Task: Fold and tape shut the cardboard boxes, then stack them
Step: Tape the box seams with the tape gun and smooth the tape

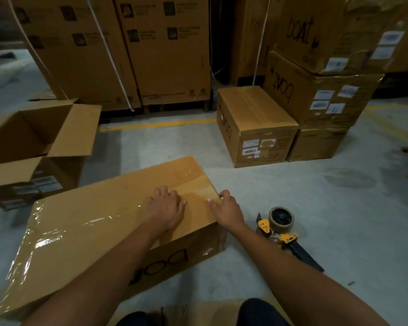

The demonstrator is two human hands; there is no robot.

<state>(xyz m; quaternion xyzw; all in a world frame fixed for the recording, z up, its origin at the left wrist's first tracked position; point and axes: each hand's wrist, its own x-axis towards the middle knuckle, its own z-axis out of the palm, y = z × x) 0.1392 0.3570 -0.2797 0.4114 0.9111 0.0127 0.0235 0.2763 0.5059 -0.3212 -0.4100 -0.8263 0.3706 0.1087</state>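
Closed cardboard box (92,220) lies on the floor, near centre, clear tape across its top. Left hand (166,205) rests on the top, fingers (172,192) slightly spread, pressing the tape. Right hand (229,210) is at the right edge, thumb flat on top; whether it grips cannot be told. Tape dispenser (280,222) lies on the floor just right

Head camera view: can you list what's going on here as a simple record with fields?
front box: closed, glossy tape on top, lying on floor
left hand: presses on the box top
right hand: rests on the box's right edge
tape dispenser: on floor right of box, untouched
open box: at left, flaps up
stacked boxes: far right, closed
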